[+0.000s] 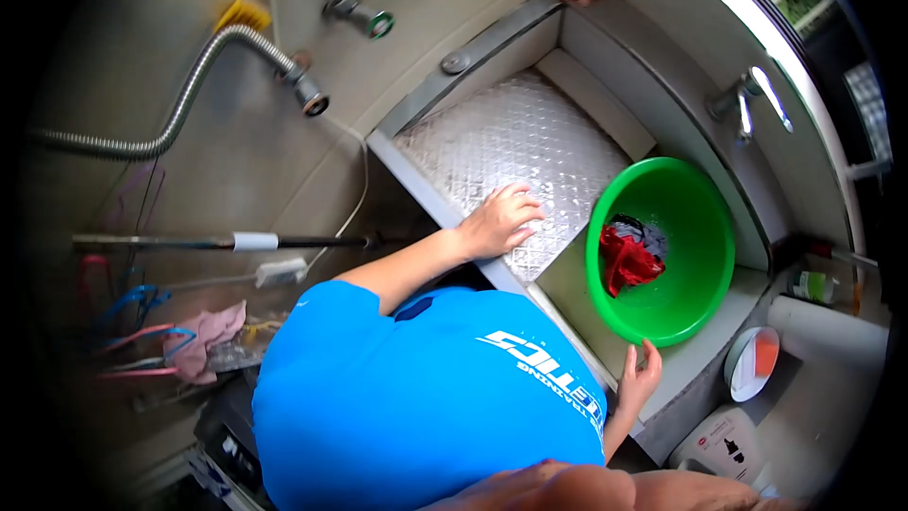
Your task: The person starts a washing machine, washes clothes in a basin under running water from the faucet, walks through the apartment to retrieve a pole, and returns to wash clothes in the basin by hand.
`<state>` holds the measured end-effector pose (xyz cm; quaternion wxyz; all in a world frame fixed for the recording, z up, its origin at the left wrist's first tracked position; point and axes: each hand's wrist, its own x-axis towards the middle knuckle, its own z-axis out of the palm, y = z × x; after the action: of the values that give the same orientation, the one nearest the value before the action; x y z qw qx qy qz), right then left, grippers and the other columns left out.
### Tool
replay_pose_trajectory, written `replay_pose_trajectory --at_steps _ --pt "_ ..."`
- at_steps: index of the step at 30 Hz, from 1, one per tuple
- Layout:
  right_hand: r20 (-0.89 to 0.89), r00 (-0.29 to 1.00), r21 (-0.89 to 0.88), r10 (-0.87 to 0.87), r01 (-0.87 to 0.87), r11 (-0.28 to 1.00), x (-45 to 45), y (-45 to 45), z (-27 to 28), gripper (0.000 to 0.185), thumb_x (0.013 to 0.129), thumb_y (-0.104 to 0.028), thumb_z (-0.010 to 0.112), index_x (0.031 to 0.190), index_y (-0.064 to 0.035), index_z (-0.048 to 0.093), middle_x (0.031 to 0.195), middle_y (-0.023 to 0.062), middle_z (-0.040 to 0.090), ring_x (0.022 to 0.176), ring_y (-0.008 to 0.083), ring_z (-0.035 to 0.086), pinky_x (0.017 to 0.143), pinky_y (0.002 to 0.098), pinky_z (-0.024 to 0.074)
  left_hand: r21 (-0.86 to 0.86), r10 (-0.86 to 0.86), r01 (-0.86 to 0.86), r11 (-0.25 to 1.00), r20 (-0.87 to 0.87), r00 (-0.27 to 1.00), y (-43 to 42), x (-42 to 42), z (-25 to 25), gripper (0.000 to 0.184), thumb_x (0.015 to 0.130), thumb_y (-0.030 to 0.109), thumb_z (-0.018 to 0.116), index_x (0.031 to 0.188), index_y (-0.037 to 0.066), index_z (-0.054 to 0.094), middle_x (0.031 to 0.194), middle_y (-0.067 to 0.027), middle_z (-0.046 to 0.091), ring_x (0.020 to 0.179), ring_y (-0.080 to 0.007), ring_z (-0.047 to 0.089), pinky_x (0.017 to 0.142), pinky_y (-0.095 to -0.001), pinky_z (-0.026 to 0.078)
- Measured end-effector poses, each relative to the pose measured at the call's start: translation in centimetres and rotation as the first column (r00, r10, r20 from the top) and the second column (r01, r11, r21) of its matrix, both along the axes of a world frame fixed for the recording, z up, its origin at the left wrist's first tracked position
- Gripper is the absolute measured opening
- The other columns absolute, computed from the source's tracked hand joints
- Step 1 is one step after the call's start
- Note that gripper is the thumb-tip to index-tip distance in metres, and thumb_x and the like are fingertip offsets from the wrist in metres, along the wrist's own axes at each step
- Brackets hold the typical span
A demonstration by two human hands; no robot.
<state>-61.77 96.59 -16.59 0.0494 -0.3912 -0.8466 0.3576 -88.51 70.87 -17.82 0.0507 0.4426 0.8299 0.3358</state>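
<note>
A green basin stands at the right side of the sink, with a red cloth and a grey cloth lying in it. My left hand is over the near edge of the ribbed metal washboard surface, fingers slightly curled and apart, holding nothing. Just below the basin's near rim is my right hand, its fingertips at or close to the rim. Its thumb and fingers are apart, with nothing between them.
A wall tap is above the basin. Right of the sink are a small bowl and a white container. A flexible metal hose, a pole and hangers with a pink cloth are at left.
</note>
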Motion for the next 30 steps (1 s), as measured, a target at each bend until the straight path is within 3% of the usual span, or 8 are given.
replay_pose_trajectory --at_steps 4,6,8,12,14,16,18,30 --pt "-0.076 0.989 -0.050 -0.128 0.124 0.991 3.2 -2.1 -2.1 0.021 0.079 -0.017 0.061 0.091 -0.0011 0.059 0.081 0.0101 0.059 0.071 0.0185 0.055 0.060 0.0299 0.0421 0.005 0.077 -0.077 0.997 -0.015 0.997 -2.2 0.3 -0.2 0.026 0.070 0.012 0.062 0.095 0.007 0.057 0.100 -0.0083 0.056 0.108 -0.0306 0.045 0.091 -0.0400 0.035" --pt "-0.138 0.982 0.148 -0.129 0.149 0.978 3.1 -2.8 -2.2 0.016 0.079 -0.016 0.060 0.086 -0.0009 0.058 0.076 0.0096 0.057 0.066 0.0180 0.054 0.058 0.0297 0.0427 0.041 0.091 -0.089 0.995 -0.054 0.994 -1.9 0.2 0.2 0.024 0.070 0.010 0.063 0.093 0.007 0.058 0.094 -0.0090 0.059 0.104 -0.0300 0.047 0.088 -0.0377 0.038" --pt "-0.151 0.986 0.260 -0.070 0.107 0.960 1.9 -3.0 -1.1 0.015 0.078 -0.015 0.060 0.084 -0.0011 0.057 0.075 0.0092 0.057 0.064 0.0173 0.053 0.058 0.0288 0.0429 0.008 0.068 -0.067 0.998 -0.030 0.997 -1.1 0.2 0.7 0.025 0.069 0.008 0.063 0.093 0.006 0.058 0.094 -0.0095 0.059 0.102 -0.0305 0.049 0.087 -0.0382 0.039" --pt "-0.204 0.907 0.099 -0.370 0.395 0.913 1.3 -3.1 -0.5 0.033 0.074 -0.017 0.065 0.102 -0.0044 0.054 0.089 0.0074 0.058 0.069 0.0142 0.055 0.058 0.0271 0.0431 0.012 -0.016 0.016 1.000 -0.062 0.998 -0.1 0.5 0.3 0.021 0.070 0.007 0.063 0.090 0.005 0.058 0.092 -0.0096 0.059 0.098 -0.0314 0.050 0.086 -0.0387 0.040" --pt "-0.264 0.855 0.089 -0.446 0.482 0.872 1.2 -2.9 -0.7 0.023 0.075 -0.018 0.064 0.092 -0.0050 0.058 0.081 0.0078 0.060 0.064 0.0151 0.056 0.055 0.0273 0.0424 -0.004 -0.054 0.054 0.999 -0.052 0.997 0.2 0.5 0.3 0.020 0.070 0.007 0.064 0.089 0.003 0.058 0.091 -0.0104 0.059 0.097 -0.0327 0.051 0.085 -0.0388 0.041" --pt "-0.132 0.927 0.183 -0.352 0.372 0.910 2.6 -2.5 -1.5 0.016 0.076 -0.019 0.063 0.074 -0.0047 0.057 0.065 0.0093 0.057 0.055 0.0209 0.053 0.049 0.0300 0.0400 -0.046 -0.076 0.074 0.996 -0.046 0.996 0.6 0.6 0.2 0.021 0.071 0.008 0.063 0.091 0.003 0.057 0.093 -0.0106 0.059 0.099 -0.0334 0.050 0.087 -0.0401 0.039" --pt "-0.174 0.920 0.316 -0.352 0.391 0.865 2.5 -2.7 -1.0 0.026 0.077 -0.019 0.062 0.061 -0.0040 0.049 0.054 0.0111 0.050 0.049 0.0273 0.048 0.045 0.0345 0.0365 -0.085 -0.127 0.123 0.989 -0.040 0.991 0.9 0.7 0.4 0.021 0.072 0.009 0.062 0.092 0.003 0.057 0.095 -0.0113 0.058 0.101 -0.0339 0.048 0.088 -0.0408 0.037" --pt "-0.350 0.793 0.386 -0.498 0.607 0.695 3.0 -3.0 -1.4 0.019 0.074 -0.019 0.063 0.065 -0.0093 0.050 0.057 0.0045 0.053 0.049 0.0208 0.054 0.044 0.0315 0.0416 -0.136 -0.347 0.338 0.931 -0.049 0.937 0.7 0.9 -0.6 0.025 0.077 0.011 0.060 0.100 0.004 0.055 0.111 -0.0141 0.051 0.112 -0.0369 0.036 0.093 -0.0441 0.030"
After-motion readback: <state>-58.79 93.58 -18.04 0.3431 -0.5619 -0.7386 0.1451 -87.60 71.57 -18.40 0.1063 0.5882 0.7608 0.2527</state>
